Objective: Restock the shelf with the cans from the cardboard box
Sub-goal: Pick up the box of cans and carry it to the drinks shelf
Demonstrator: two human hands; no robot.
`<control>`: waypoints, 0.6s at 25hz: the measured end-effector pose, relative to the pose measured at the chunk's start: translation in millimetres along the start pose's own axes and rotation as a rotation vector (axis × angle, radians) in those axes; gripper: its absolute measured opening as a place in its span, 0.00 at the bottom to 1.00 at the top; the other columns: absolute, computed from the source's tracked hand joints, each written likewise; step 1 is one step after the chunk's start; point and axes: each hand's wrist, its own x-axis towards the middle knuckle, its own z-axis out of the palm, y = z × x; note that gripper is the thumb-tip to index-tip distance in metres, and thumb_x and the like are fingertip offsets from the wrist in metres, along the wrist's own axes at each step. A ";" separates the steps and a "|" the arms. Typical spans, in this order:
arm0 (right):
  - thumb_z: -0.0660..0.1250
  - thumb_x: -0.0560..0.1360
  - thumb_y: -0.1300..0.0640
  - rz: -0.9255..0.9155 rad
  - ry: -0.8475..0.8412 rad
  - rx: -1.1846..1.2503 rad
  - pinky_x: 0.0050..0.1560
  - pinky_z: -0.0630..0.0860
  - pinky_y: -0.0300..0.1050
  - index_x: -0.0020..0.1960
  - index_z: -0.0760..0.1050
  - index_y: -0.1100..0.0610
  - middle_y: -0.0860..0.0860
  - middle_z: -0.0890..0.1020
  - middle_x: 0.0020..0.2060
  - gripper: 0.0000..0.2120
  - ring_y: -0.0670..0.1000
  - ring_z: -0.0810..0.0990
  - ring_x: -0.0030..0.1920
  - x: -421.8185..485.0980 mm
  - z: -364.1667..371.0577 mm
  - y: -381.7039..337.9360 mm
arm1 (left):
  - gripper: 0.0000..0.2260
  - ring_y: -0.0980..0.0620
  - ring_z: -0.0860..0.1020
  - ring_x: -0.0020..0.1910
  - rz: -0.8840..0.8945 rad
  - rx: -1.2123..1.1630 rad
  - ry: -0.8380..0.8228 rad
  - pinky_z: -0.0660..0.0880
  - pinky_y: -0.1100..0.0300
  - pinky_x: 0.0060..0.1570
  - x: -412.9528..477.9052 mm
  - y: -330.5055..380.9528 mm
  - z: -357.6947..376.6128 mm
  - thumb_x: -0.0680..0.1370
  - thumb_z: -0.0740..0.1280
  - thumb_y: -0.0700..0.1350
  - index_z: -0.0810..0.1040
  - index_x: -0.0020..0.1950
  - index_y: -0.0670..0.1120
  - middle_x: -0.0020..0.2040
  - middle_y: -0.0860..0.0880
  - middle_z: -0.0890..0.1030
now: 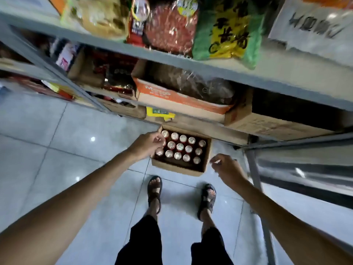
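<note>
cardboard box (177, 169) of cans (180, 147) sits on the floor at frame centre, below the shelf (210, 71). left hand (148, 145) overlaps its left edge, grip curled, cannot tell whether on anything; right hand (227, 167) to the box's right, grip loosely curled, empty.

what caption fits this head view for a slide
Left hand reaches toward silver-topped cans in open brown cardboard box on tiled floor

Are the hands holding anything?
Right hand holds nothing. Left hand curls over the cans at the box left edge; whether it grips one cannot be told.
</note>
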 end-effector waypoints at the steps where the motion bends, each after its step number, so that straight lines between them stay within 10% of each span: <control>1: 0.66 0.74 0.59 0.040 -0.032 0.014 0.44 0.79 0.51 0.43 0.80 0.49 0.57 0.84 0.38 0.07 0.61 0.83 0.42 27.6 21.0 21.1 | 0.05 0.49 0.82 0.40 -0.042 -0.045 0.045 0.78 0.53 0.49 21.1 -17.9 21.0 0.79 0.66 0.44 0.76 0.44 0.52 0.44 0.47 0.84; 4: 0.66 0.72 0.58 0.138 -0.168 0.022 0.51 0.79 0.55 0.42 0.78 0.47 0.56 0.85 0.42 0.06 0.60 0.83 0.46 115.7 87.3 101.8 | 0.03 0.50 0.82 0.39 -0.204 -0.164 0.105 0.74 0.59 0.42 89.4 -87.6 100.0 0.76 0.67 0.41 0.79 0.45 0.49 0.43 0.47 0.84; 10: 0.65 0.77 0.48 0.327 -0.129 -0.064 0.45 0.68 0.44 0.73 0.63 0.55 0.57 0.77 0.60 0.28 0.59 0.77 0.54 253.1 177.8 207.7 | 0.11 0.47 0.79 0.49 -0.391 -0.178 0.312 0.75 0.57 0.46 209.0 -232.6 216.6 0.75 0.68 0.43 0.78 0.57 0.44 0.55 0.44 0.82; 15: 0.69 0.75 0.46 0.363 0.154 0.343 0.51 0.72 0.49 0.68 0.67 0.57 0.58 0.77 0.58 0.27 0.60 0.76 0.57 384.8 266.3 253.3 | 0.31 0.41 0.76 0.56 -0.444 -0.068 0.326 0.74 0.51 0.53 332.0 -326.6 237.3 0.70 0.73 0.56 0.67 0.66 0.45 0.56 0.43 0.77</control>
